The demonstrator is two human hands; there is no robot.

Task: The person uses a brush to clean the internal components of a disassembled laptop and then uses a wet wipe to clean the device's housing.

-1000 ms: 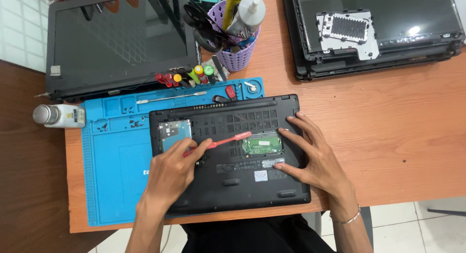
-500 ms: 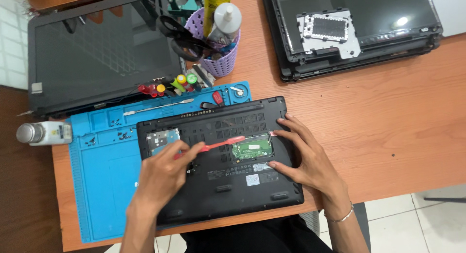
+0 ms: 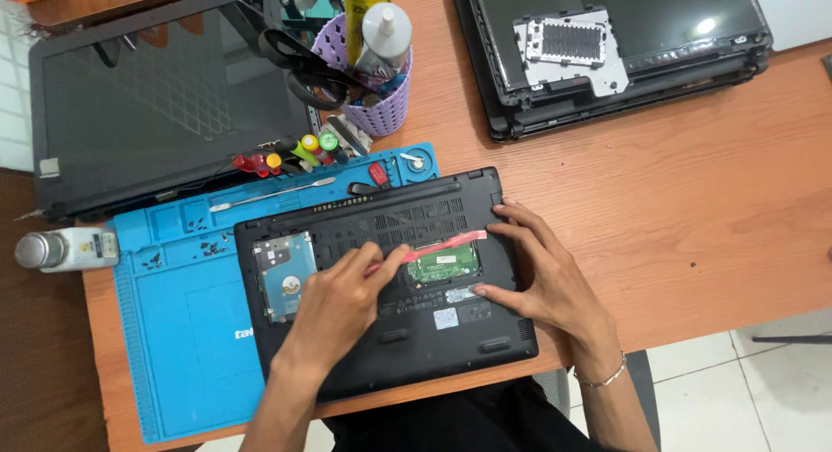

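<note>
A black laptop (image 3: 390,339) lies upside down with its bottom cover off, partly on a blue repair mat (image 3: 182,296). A silver hard drive (image 3: 282,274) and a green memory module (image 3: 444,263) show in its open bays. My left hand (image 3: 334,305) grips a red pry tool (image 3: 433,244) whose tip reaches over the green module toward the right. My right hand (image 3: 542,274) rests spread on the laptop's right edge, fingers touching the case.
A second black laptop (image 3: 156,105) lies at the back left, and a third (image 3: 693,36) with a metal plate (image 3: 568,49) on it at the back right. A purple tool cup (image 3: 373,88), screwdrivers (image 3: 286,153), metal spudger (image 3: 273,195) and a bottle (image 3: 65,248) stand nearby.
The red pry tool has slid to the right across the green module, its tip now near my right hand. My right hand has stayed on the laptop's edge.
</note>
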